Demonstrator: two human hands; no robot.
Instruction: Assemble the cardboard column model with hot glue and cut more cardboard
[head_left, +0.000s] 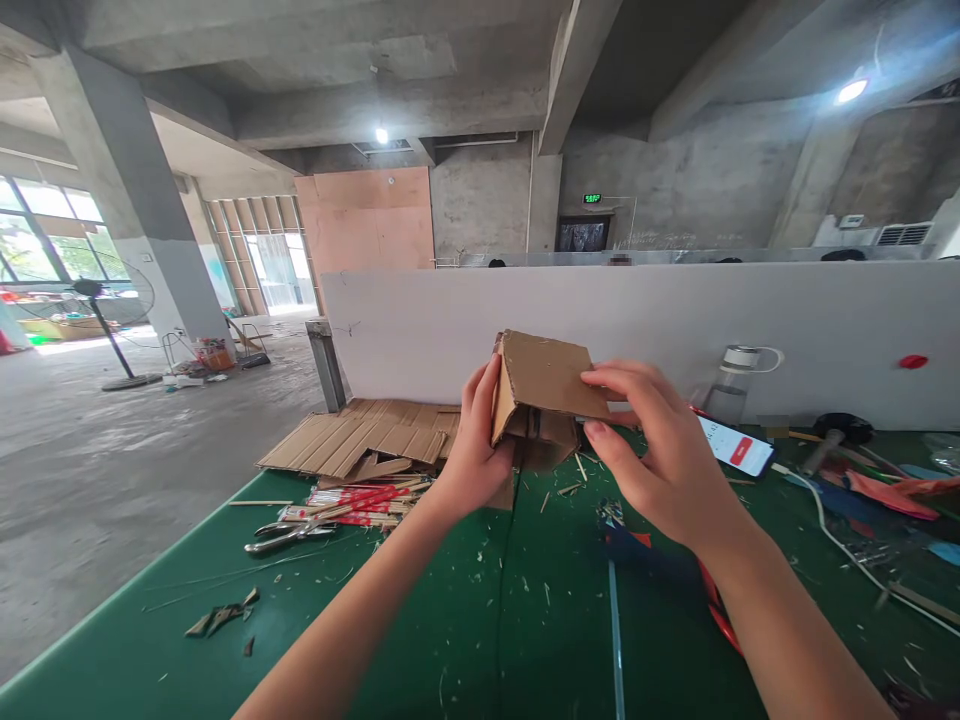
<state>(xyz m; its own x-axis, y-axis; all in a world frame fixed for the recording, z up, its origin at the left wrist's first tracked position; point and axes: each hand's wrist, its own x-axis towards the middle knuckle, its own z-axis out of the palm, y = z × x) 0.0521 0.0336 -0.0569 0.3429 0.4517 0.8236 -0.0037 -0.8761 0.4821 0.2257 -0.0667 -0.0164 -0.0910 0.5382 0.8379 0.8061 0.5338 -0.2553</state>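
Observation:
A small cardboard box (551, 372) with a folded top panel is held up above the green table, its front side partly gaping. My left hand (476, 450) grips its left side, thumb and fingers closed around the cardboard. At the right edge of the top panel, my right hand (656, 440) pinches the cardboard between fingertips above and thumb below. The inside of the box is dark and mostly hidden. Behind and left of my left hand lie flat corrugated cardboard sheets (330, 440), with wooden sticks in red-and-white wrappers (367, 500) in front of them.
Metal pliers (281, 537) and dark scraps (221, 615) lie on the green table (420, 640) at left. To the right are a lit phone (735, 445), a clear bottle (729, 390), a white cable (832, 535) and clutter. A white partition (420, 330) borders the back.

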